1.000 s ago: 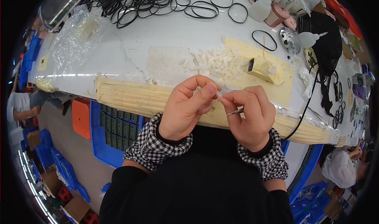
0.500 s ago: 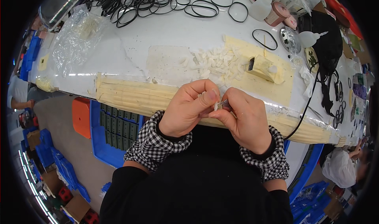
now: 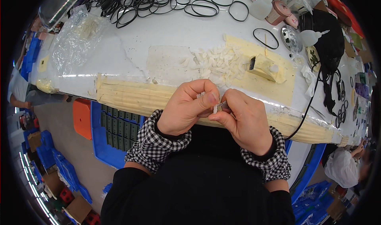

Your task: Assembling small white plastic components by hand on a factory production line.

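My hands meet over the table's near edge. My left hand [image 3: 185, 109] is closed, thumb against the curled fingers, on a small whitish piece [image 3: 215, 108]; more pale bits show behind its thumb. Close beside it, my right hand [image 3: 250, 120] pinches a small thin grey piece [image 3: 224, 105] between thumb and forefinger, its tip near the whitish piece. The fingers hide most of both, so I cannot tell their exact kind. Beyond the hands lies a loose heap of small whitish pieces [image 3: 218, 64], partly on a yellow sheet [image 3: 283, 88].
A yellow-wrapped block [image 3: 265, 69] sits right of the heap. Black rubber rings [image 3: 151, 3] pile up at the back, with clear plastic wrap [image 3: 77, 40] at left. A black cable [image 3: 307, 114] hangs over the padded edge [image 3: 131, 97]. Blue crates [image 3: 109, 155] stand below.
Both hands have shifted very slightly left, still together with the same small pieces in their fingers. At the far left, another person's arm has moved a little.
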Demonstrator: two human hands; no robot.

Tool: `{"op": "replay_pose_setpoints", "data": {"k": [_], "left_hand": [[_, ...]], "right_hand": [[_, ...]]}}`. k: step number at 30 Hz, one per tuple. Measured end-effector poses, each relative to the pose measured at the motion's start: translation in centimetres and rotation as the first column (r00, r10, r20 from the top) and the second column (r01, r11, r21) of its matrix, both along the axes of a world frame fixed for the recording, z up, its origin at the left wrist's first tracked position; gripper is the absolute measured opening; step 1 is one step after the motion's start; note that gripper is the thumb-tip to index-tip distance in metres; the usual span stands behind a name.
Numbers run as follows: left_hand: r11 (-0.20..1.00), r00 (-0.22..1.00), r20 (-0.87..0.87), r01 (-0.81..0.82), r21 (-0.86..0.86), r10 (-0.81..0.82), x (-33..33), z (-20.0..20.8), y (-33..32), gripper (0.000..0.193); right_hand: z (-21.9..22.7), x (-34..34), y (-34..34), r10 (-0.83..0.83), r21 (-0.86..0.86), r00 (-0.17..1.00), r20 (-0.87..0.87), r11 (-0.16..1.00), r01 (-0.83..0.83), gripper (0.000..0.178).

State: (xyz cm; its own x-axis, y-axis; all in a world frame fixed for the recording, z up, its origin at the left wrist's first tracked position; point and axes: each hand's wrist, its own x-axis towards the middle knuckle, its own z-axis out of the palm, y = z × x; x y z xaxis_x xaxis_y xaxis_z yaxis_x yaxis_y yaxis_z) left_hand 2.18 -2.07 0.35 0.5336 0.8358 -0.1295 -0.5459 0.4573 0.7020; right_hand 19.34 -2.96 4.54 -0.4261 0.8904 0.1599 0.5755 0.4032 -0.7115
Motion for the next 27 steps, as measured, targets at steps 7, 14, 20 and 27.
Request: {"op": "replay_pose_setpoints", "data": {"k": [7,14,20,27], "left_hand": [[1.000,1.000,0.018,-0.002,0.011,0.001,0.00,-0.12,-0.05,0.015],[1.000,1.000,0.007,0.018,0.009,-0.019,-0.13,-0.22,-0.05,0.016],[1.000,1.000,0.008,0.020,0.012,-0.020,-0.07,-0.10,-0.02,0.016],[1.000,1.000,0.024,0.014,0.015,-0.014,0.01,-0.20,-0.10,0.016]], "right_hand": [[-0.09,0.01,0.01,0.015,0.000,1.000,0.001,1.000,-0.015,0.033],[-0.04,0.03,-0.04,0.019,0.003,1.000,0.010,1.000,-0.020,0.033],[-0.17,0.04,-0.05,0.015,0.028,1.000,0.011,0.999,-0.016,0.034],[-0.21,0.08,-0.01,0.023,0.017,1.000,0.008,1.000,-0.023,0.035]]}}
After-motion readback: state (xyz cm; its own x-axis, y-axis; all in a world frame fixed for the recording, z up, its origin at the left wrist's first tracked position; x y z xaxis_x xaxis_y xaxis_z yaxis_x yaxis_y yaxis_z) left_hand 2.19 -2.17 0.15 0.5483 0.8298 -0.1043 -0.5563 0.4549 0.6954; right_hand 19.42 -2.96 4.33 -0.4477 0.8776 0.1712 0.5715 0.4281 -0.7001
